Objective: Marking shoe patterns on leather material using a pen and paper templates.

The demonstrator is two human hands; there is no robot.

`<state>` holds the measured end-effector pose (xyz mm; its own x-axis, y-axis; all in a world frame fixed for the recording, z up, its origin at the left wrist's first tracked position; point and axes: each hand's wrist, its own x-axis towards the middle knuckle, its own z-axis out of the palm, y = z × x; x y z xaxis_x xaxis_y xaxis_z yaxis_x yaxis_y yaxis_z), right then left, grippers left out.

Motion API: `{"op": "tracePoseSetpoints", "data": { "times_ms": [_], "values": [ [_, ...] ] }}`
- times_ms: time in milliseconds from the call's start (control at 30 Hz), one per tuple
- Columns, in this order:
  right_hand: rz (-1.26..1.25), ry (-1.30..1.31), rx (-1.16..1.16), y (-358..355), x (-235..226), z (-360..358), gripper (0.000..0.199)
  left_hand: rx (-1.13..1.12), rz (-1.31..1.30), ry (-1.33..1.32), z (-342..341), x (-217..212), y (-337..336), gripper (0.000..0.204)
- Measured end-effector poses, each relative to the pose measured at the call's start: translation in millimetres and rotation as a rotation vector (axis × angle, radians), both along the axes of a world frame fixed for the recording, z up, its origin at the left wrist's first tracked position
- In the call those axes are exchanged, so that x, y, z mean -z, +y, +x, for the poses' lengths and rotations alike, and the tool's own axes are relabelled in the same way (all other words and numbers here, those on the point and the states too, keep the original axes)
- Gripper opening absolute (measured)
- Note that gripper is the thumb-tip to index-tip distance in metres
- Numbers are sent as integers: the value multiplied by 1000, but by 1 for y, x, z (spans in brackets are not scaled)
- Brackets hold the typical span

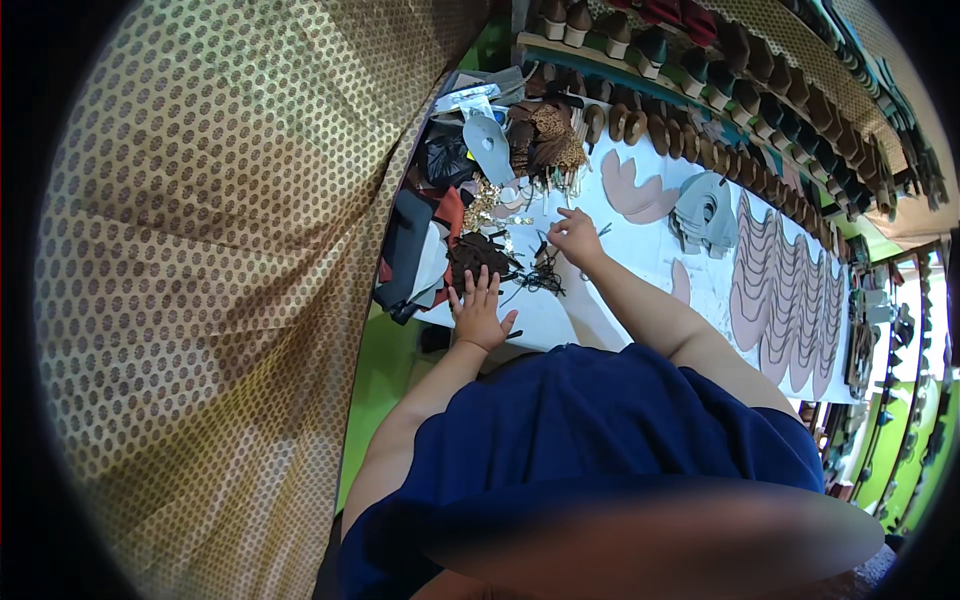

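My left hand [481, 312] has its fingers spread, their tips at the near edge of a heap of dark brown strips [478, 254]. No object shows in it. My right hand [577, 240] hovers over or rests on the white table [640, 238]; I cannot tell which. Its index finger and thumb are apart, the other fingers are partly curled, and nothing is visible between them. Just below it lies a loose tangle of thin black straps [544, 277]. Small gold-coloured pieces [484, 207] are scattered beyond the brown heap.
Leopard-print and brown pieces [553, 138] are piled at the far side. Grey cutouts [706, 212] and overlapping rows of pinkish curved pieces [775, 300] cover the right. Shelves of shoes [745, 95] line the back. A patterned curtain [230, 260] hangs at left.
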<state>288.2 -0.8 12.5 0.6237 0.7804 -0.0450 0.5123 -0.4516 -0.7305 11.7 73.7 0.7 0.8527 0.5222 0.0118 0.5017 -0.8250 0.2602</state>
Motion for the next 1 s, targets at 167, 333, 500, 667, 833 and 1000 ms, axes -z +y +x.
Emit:
{"op": "tracePoseSetpoints", "data": {
  "times_ms": [167,333,500,667,833,1000],
  "values": [
    [142,95,53,-29,-32,10,13,-10,14,-12,0,-2,-2,83],
    [358,338,133,-65,-89,14,13,-30,79,-93,0,3,-5,81],
    [501,406,159,-118,-120,37,12,-77,99,-100,3,7,-9,81],
    [542,352,220,-189,-135,66,9,-223,129,-70,14,6,-20,76],
    [466,173,266,-274,-134,92,9,-214,113,-172,60,-5,-49,74],
    [154,-205,336,-332,-100,100,10,-3,86,-15,122,-27,-104,75]
  ]
}}
